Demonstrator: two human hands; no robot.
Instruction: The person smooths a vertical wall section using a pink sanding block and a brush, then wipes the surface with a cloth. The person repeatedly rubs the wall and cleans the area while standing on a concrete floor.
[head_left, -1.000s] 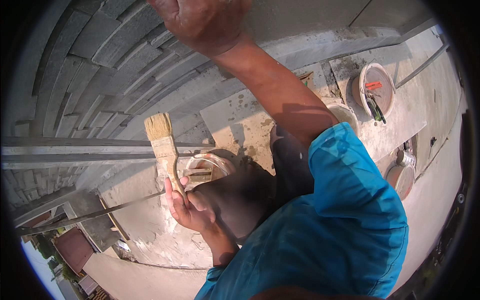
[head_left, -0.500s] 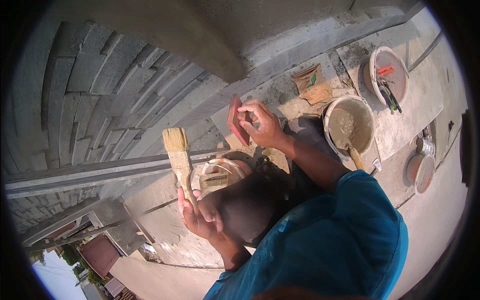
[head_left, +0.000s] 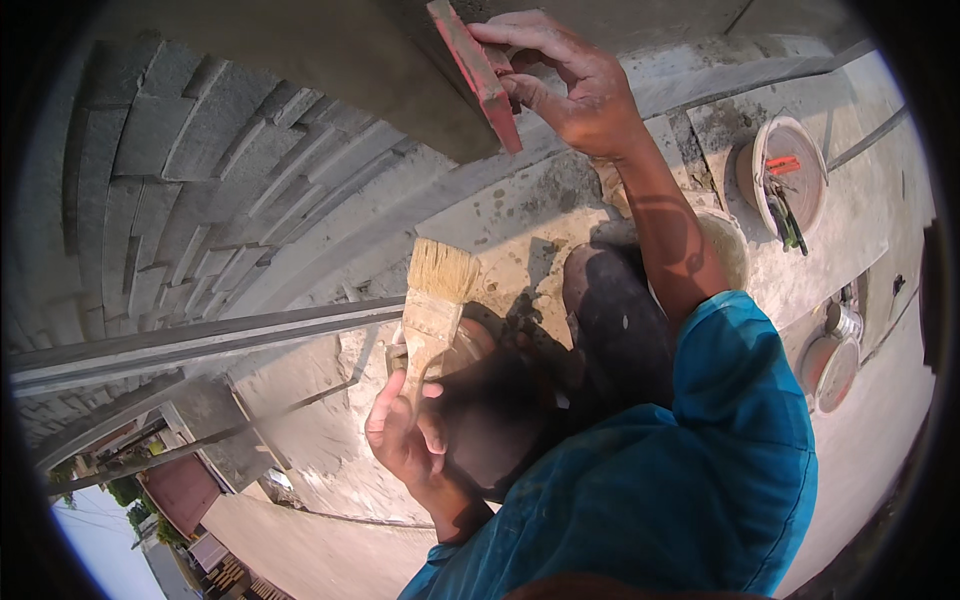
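My left hand (head_left: pixel 408 432) is closed around the handle of a wide, pale-bristled paintbrush (head_left: pixel 437 300), which points bristles up, away from me. In my right hand (head_left: pixel 585 95) is a small red plastering float (head_left: pixel 472 68), held by its back with the fingers and thumb. The float is at the edge of a smooth grey plastered column (head_left: pixel 350 70); whether it touches the surface I cannot tell. Under the brush, a bucket (head_left: pixel 470 345) is mostly hidden by the brush and my knee. Another bucket (head_left: pixel 728 245) is partly behind my right forearm.
Grey stone cladding (head_left: pixel 190 150) covers the wall at left. A long metal straightedge bar (head_left: pixel 200 345) runs from the left toward the brush. At right stand a bucket with tools (head_left: pixel 795 175) and a smaller tub (head_left: pixel 832 372). A low ledge (head_left: pixel 680 85) borders the wall.
My right hand has raised the red float up and away from me, to the column. My left hand has shifted the brush slightly right. My forearm now covers part of the mortar bucket.
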